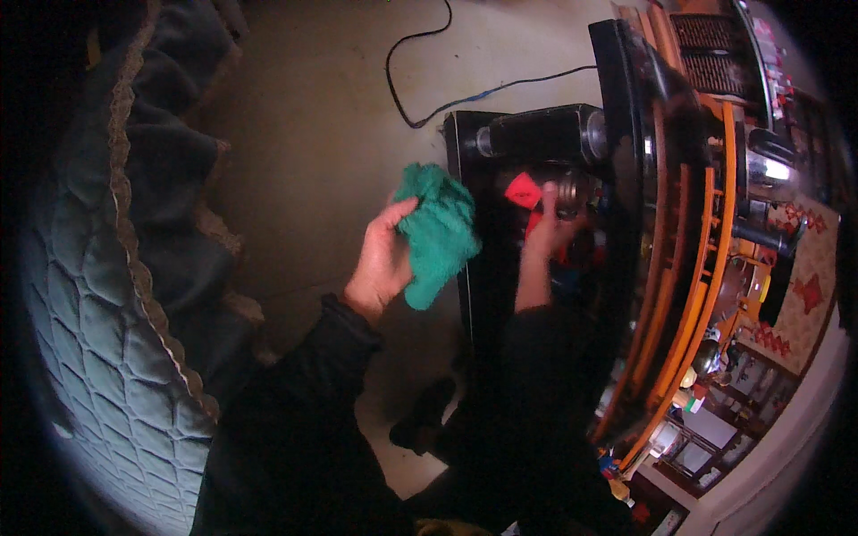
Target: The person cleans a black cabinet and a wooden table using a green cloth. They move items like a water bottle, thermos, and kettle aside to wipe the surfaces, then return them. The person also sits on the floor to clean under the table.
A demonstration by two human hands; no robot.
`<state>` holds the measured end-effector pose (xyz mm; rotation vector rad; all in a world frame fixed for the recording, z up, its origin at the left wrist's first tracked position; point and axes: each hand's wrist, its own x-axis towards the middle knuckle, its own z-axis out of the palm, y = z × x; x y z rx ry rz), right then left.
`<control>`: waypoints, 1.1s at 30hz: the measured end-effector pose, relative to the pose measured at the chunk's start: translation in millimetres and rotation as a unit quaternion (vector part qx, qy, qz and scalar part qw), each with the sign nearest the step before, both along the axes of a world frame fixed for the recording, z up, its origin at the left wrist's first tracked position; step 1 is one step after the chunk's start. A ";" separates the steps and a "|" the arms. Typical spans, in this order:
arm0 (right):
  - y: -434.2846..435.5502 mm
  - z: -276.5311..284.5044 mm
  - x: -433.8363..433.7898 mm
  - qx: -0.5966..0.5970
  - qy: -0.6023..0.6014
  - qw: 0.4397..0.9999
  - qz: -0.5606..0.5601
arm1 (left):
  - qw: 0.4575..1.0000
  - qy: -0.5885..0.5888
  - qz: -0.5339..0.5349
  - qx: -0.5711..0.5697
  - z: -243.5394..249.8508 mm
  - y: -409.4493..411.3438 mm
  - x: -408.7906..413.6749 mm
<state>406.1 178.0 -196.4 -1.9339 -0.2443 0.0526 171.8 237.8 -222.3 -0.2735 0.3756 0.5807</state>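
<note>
My left hand grips a crumpled green cloth over the floor, just left of a dark piece of furniture with an open shelf or compartment. My right hand reaches into that dark compartment, its fingers blurred. Against its fingers is a small red item; whether the hand holds it, I cannot tell. A ribbed, round metallic object lies just beyond the fingers. Above it in the picture is a black box-shaped object with silvery ends.
A quilted grey-blue cover with a lace edge hangs at the left. A black cable curls over the pale floor. Orange wooden rails and a cluttered shelf stand at the right. A dark shoe shows below.
</note>
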 end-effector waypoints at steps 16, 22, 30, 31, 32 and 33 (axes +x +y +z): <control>-74.4 14.7 -136.5 -0.126 0.021 0.931 0.343 | 0.837 0.326 -0.217 0.382 42.9 13.7 -4.0; -48.7 64.6 -116.2 0.150 0.171 0.960 0.166 | 0.886 0.282 -0.150 0.336 54.9 -25.8 16.6; -85.5 43.0 -78.6 0.209 0.392 0.862 0.243 | 0.893 0.003 -0.158 0.421 18.2 -47.0 0.7; -88.2 37.0 -84.9 0.213 0.414 0.847 0.256 | 0.917 0.000 -0.174 0.360 21.7 -46.5 -5.7; -89.3 27.8 -86.3 0.184 0.408 0.864 0.232 | 0.936 -0.003 -0.189 0.296 24.3 -46.2 -10.3; -89.3 21.2 -87.7 0.154 0.401 0.878 0.210 | 0.932 0.017 -0.200 0.300 21.6 -47.0 -16.9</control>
